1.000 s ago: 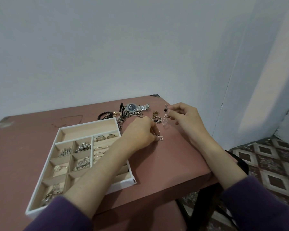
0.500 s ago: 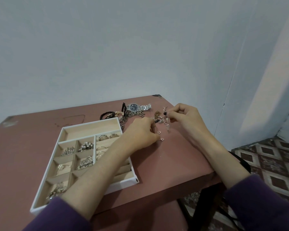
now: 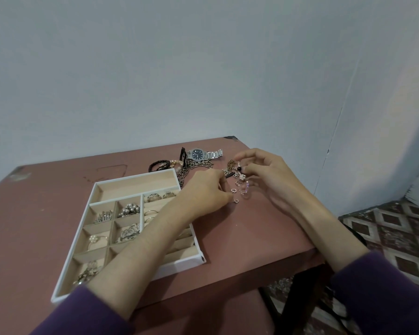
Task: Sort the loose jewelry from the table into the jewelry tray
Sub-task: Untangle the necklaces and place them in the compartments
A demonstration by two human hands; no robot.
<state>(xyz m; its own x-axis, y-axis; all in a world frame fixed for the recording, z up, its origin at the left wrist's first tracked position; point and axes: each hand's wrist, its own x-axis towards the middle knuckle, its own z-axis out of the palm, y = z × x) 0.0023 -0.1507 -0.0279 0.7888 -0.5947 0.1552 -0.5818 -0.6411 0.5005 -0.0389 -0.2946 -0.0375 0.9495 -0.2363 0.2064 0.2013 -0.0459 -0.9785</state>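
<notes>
At the tabletop's (image 3: 58, 189) far right corner, our right hand (image 3: 264, 172) has lifted a beaded piece (image 3: 242, 180) clear of the pile, grip pinched on it; our left hand (image 3: 203, 192) stays curled, grip hidden. The jewelry tray (image 3: 196, 258) waits near the left edge.

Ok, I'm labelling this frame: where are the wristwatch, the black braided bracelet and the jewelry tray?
wristwatch (image 3: 198, 154), head view, on its dark dial.
black braided bracelet (image 3: 158, 164), head view, on the braided loop.
jewelry tray (image 3: 134, 175), head view, on its white far rim.
</notes>
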